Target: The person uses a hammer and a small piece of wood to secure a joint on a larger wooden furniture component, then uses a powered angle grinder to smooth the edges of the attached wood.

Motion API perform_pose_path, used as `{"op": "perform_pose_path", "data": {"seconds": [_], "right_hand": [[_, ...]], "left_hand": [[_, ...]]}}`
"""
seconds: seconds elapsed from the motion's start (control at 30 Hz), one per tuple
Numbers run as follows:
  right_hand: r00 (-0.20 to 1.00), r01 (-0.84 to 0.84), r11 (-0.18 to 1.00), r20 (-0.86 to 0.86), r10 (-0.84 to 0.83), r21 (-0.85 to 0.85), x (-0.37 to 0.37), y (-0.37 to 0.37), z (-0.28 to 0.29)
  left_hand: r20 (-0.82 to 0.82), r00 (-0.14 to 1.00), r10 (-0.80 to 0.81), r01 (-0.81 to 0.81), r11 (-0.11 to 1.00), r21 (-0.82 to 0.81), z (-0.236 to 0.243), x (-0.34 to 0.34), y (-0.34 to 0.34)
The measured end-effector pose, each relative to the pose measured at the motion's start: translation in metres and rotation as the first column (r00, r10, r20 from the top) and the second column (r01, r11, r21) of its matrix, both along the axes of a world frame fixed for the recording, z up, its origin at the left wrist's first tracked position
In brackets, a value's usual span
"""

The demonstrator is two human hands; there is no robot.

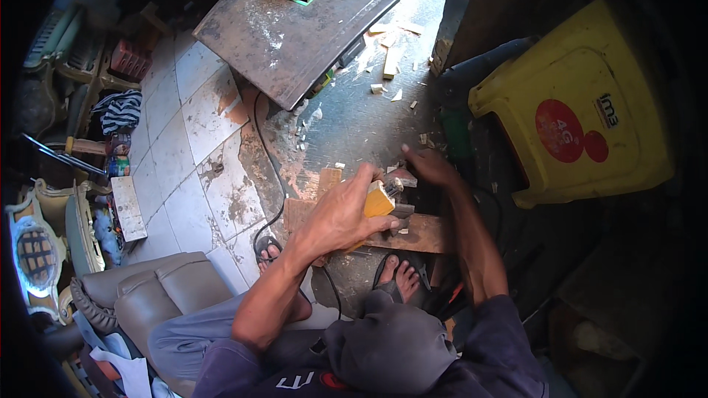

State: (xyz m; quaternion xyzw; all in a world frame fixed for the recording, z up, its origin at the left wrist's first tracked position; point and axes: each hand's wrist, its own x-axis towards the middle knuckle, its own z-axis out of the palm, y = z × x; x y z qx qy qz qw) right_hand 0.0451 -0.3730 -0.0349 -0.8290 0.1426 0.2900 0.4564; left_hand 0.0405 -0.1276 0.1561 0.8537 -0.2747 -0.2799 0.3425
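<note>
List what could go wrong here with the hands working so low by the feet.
1. The left hand grips a yellow block against the reddish wooden plank, close to the right hand; a slip could knock those fingers.
2. The sandalled feet sit right under the plank, so anything dropped may land on bare toes.
3. The black cable runs across the floor beside the foot and could snag.
</note>
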Motion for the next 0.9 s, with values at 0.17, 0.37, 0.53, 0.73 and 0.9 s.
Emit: {"op": "perform_pose_path", "data": {"seconds": [0.17,0.37,0.53,0.73,0.9], "right_hand": [[0.93,0.126,0.988,0.337,-0.148,0.087,-0.03,-0.018,0.043],[0.962,-0.039,0.888,0.258,-0.091,0.457,0.014,0.016,0.076],[0.916,-0.149,0.937,0.4,0.011,0.315,0.044,0.035,0.06],[0.77,0.482,0.861,0.389,-0.506,0.165,-0.023,-0.015,0.078],[0.764,0.621,0.76,0.366,-0.532,-0.192,-0.136,-0.025,0.041]], "left_hand": [[0.081,0.989,-0.128,0.134,0.988,-0.081,-0.019,0.015,-0.004],[0.099,0.985,-0.139,0.139,0.99,0.012,-0.004,0.01,-0.012],[0.07,0.986,-0.154,0.157,0.987,-0.039,0.0,-0.001,-0.026],[0.065,0.992,-0.109,0.113,0.992,-0.057,-0.014,-0.007,-0.018],[0.068,0.996,-0.062,0.069,0.992,-0.11,-0.016,-0.008,-0.023]]}}
